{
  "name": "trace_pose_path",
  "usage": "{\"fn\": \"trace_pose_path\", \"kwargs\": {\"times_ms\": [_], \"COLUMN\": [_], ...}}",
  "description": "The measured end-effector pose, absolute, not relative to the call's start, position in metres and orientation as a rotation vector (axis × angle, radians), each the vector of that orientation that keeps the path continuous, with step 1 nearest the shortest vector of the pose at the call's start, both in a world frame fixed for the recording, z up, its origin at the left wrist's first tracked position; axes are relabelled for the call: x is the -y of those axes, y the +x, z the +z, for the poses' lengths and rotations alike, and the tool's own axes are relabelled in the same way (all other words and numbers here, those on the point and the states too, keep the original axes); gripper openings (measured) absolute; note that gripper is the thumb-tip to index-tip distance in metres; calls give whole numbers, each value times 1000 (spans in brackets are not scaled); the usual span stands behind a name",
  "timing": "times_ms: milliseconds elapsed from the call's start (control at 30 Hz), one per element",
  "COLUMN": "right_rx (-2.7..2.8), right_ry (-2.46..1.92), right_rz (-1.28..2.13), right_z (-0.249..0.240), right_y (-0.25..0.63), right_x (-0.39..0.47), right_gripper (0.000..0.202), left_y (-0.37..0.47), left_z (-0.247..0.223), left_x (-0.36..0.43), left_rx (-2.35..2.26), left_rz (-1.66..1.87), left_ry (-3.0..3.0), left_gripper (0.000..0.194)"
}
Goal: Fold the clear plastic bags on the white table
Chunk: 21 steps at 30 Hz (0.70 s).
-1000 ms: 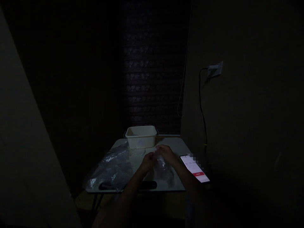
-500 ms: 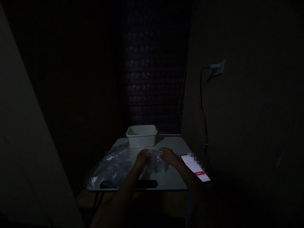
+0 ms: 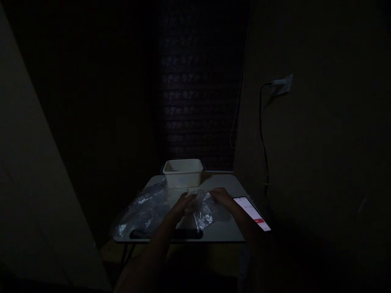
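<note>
A clear plastic bag (image 3: pixel 205 211) is spread between my hands over the near middle of the table, catching the light in its creases. My left hand (image 3: pixel 182 203) is closed at the bag's left edge, thumb on top. At the upper right edge, my right hand (image 3: pixel 222 196) grips the same bag, its fingertips partly hidden in the dark. To the left lies a heap of crumpled clear plastic (image 3: pixel 143 209). Behind my hands stands a white plastic tub (image 3: pixel 183 179); its contents are too dark to make out.
The small white folding table (image 3: pixel 226 181) has a dark handle slot (image 3: pixel 187 234) at its near edge. A lit phone (image 3: pixel 253 215) lies by the right edge. A black cable (image 3: pixel 261 122) hangs from a wall socket (image 3: pixel 285 84). Walls stand close on both sides.
The bag between my hands has spread wider and hangs further right and nearer. My right hand has moved slightly right, opening the gap between the hands. The view has shifted a little.
</note>
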State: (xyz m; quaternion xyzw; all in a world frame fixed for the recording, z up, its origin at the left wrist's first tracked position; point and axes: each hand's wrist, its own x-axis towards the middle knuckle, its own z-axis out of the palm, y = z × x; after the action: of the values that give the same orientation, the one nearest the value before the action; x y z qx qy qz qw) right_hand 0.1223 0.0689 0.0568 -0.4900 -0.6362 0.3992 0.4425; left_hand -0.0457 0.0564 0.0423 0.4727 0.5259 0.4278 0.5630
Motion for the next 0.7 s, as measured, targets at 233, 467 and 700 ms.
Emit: {"fn": "trace_pose_path", "kwargs": {"times_ms": [233,467,700], "right_rx": [1451,1329,1687], "right_ry": [-1340,-1514,-1782], "right_rz": [976,1011,499], "right_z": [50,30,30], "right_y": [130,144,154], "right_x": [-76,-88,-84], "right_gripper": [23,22,26], "left_y": [-43,-49,-57], "left_z": [29,20,17], "left_x": [-59,-65,-68], "left_rx": [-1263,-1299,-1383], "left_rz": [1167,1131,1109], "left_ry": [1081,1063,1107], "left_gripper": [45,18,28]}}
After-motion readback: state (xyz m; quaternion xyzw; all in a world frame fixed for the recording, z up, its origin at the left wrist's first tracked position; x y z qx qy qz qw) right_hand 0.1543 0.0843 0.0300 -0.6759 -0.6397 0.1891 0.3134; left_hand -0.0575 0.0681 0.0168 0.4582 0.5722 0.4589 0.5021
